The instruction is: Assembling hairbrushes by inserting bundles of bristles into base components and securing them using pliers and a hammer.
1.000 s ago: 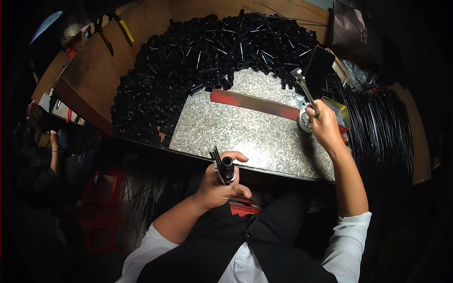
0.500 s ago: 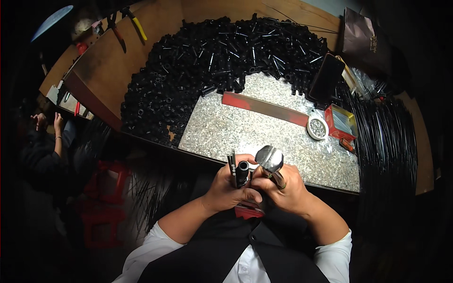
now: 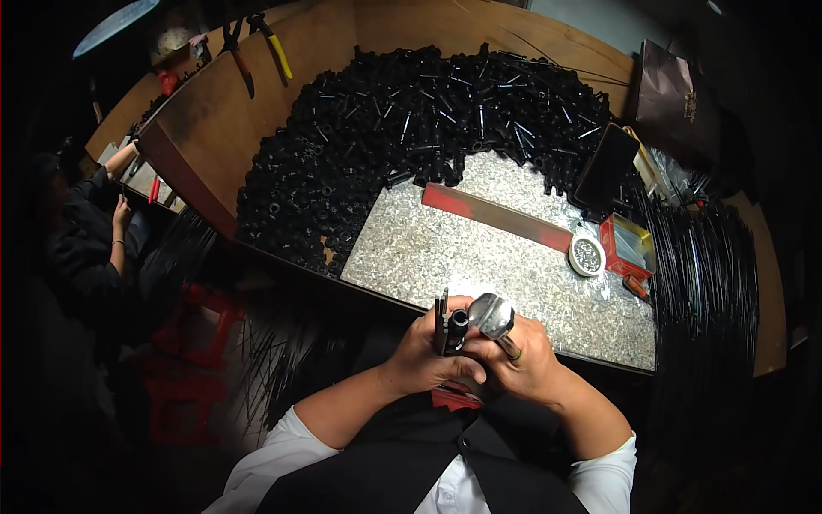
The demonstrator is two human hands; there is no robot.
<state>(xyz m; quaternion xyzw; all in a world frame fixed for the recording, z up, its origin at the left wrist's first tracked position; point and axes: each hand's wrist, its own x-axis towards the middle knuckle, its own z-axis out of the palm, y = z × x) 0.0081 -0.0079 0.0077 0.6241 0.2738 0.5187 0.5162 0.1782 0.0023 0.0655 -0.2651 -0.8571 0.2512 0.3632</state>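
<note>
My left hand [image 3: 418, 363] is closed around a black tube [image 3: 460, 318], whose round open end points up. Several thin black rods [image 3: 442, 324] stand beside the tube in the same grip. Close against it, my right hand [image 3: 533, 353] grips a hammer [image 3: 491, 316] with a shiny rounded metal head, tilted upward over the fingers. Both hands are together in front of my chest, just off the bench's near edge. Below them shows part of a red object [image 3: 455, 397], mostly hidden by the hands.
A big heap of black tubular parts [image 3: 411, 111] covers the back and left of the speckled bench top [image 3: 497, 265]. On it lie a red-brown bar [image 3: 497, 217], a white cup [image 3: 586, 255], a red tin [image 3: 628, 244] and a phone [image 3: 606, 167]. Long black rods [image 3: 706, 291] hang right; a co-worker [image 3: 90, 223] is left.
The whole scene has shifted down and to the right in the view. My hands keep their holds, with the hammer head now nearer the tube's end. The co-worker's arm has stretched toward their bench.
</note>
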